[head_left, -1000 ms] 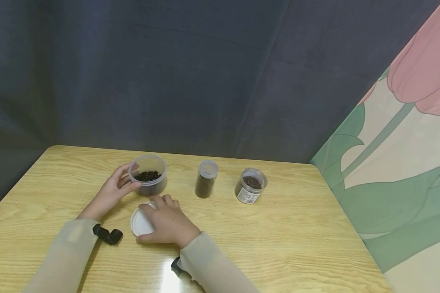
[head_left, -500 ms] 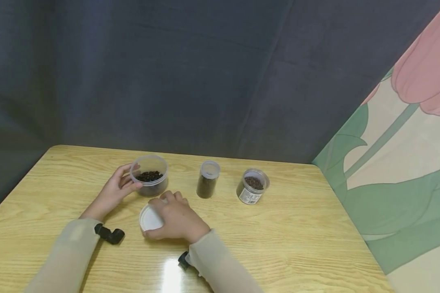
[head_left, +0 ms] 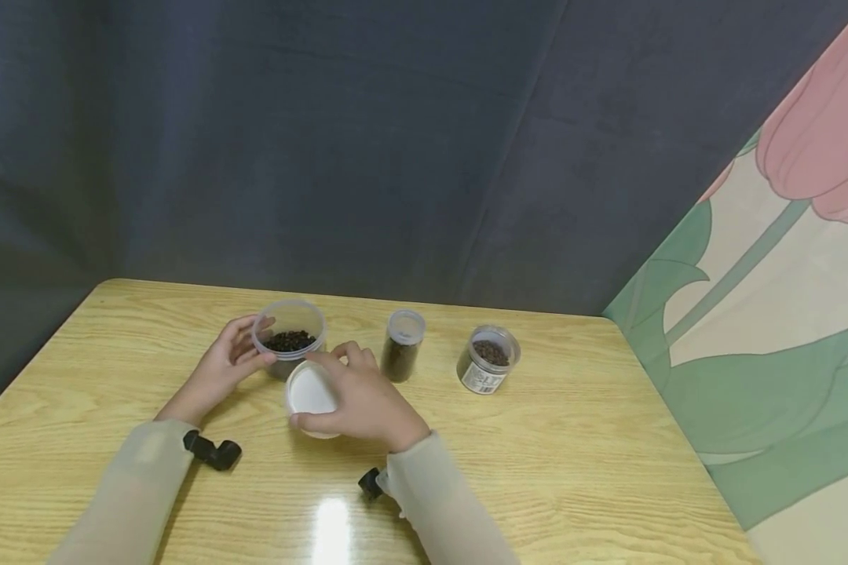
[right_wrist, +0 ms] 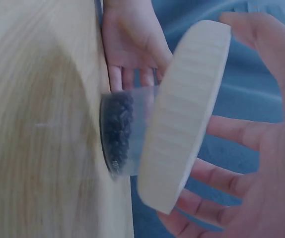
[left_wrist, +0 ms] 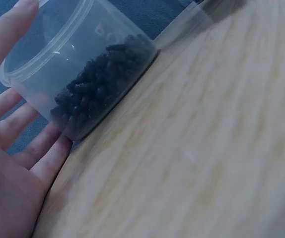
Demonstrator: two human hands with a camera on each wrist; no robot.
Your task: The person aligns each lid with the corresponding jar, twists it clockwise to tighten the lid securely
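Note:
A clear round plastic tub [head_left: 280,369], partly filled with small dark pieces [left_wrist: 103,77], stands uncovered on the table. My left hand [head_left: 219,369] holds it from the left, thumb at the near side of the rim and fingers round the far side. In my right hand [head_left: 371,396] is a white screw lid [head_left: 311,388], gripped by its edge between thumb and fingers. The lid is raised off the table, just in front of the tub. Seen from the right wrist, the ribbed side of the lid [right_wrist: 187,114] is tilted and overlaps the tub [right_wrist: 141,124].
Right of the tub stands a narrow clear jar [head_left: 399,353] with dark contents. Farther right is a short labelled jar [head_left: 482,369] holding brown granules. Behind the wooden table [head_left: 572,439] hangs a dark curtain [head_left: 325,157].
My right hand has lifted the white lid off the table and carried it right and toward the tub. My left hand keeps its hold on the tub.

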